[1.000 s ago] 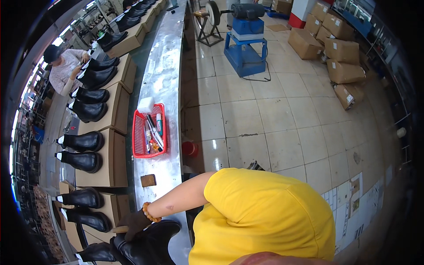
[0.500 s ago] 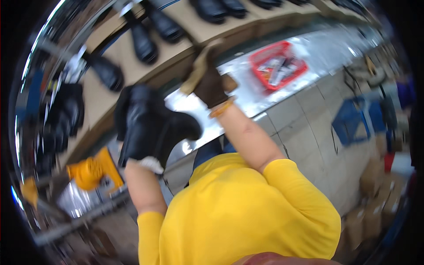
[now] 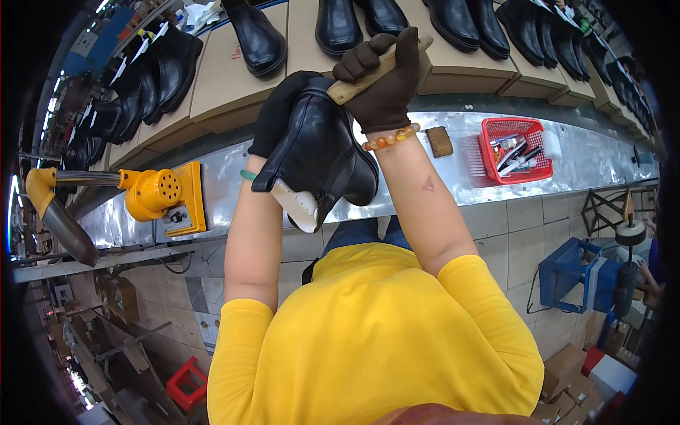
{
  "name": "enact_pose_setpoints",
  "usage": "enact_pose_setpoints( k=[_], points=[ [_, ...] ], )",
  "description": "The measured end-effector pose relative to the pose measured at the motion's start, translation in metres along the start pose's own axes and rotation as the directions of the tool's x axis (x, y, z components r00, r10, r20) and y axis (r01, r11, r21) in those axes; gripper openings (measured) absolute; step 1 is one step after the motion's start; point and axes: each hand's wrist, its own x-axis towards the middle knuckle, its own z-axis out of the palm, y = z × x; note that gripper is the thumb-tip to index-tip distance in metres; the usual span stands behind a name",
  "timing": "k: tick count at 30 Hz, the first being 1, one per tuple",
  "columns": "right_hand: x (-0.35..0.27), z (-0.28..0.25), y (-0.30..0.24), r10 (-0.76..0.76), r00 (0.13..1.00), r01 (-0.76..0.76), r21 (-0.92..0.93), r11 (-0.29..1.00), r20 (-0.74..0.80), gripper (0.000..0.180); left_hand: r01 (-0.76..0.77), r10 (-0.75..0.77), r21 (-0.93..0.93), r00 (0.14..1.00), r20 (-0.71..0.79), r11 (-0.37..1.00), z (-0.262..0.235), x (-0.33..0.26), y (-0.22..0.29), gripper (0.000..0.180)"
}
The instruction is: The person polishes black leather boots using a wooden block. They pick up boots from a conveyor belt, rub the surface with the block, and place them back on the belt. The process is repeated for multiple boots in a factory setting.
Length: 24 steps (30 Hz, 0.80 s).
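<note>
My left hand [image 3: 275, 112], in a black glove, grips a black leather ankle boot [image 3: 308, 145] above the bench, with the boot's opening tilted toward me. A white insert [image 3: 296, 204] shows at that opening. My right hand [image 3: 382, 85], in a brown glove, is closed around a long tan wooden piece [image 3: 358, 83]. One end of this piece lies against or just over the far end of the boot; I cannot tell which. Its underside is hidden.
Black boots [image 3: 255, 39] stand on cardboard boxes [image 3: 212, 81] along the far side. On the metal bench [image 3: 446, 180] are a red basket [image 3: 517, 152] of small items, a brown block [image 3: 439, 142] and a yellow machine [image 3: 166, 195]. A blue stool [image 3: 567, 276] stands at right.
My view has turned and steadied. The right hand, formerly apart from the boot, has come over beside it with the wooden piece. The left hand still holds the boot, now nearer the right hand.
</note>
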Motion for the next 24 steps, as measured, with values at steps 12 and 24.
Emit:
enact_pose_setpoints(
  k=[12,24],
  points=[
    [-0.006,0.012,0.008,-0.215,0.977,0.195,-0.453,0.870,0.009,0.041,-0.404,0.417,0.663,0.896,0.150,0.630,0.021,-0.010,0.001,0.024],
    [0.008,-0.017,-0.007,-0.006,0.988,0.022,0.106,0.994,-0.153,0.033,-0.496,0.668,0.539,0.722,-0.180,0.681,0.066,-0.014,-0.028,0.021]
  ],
)
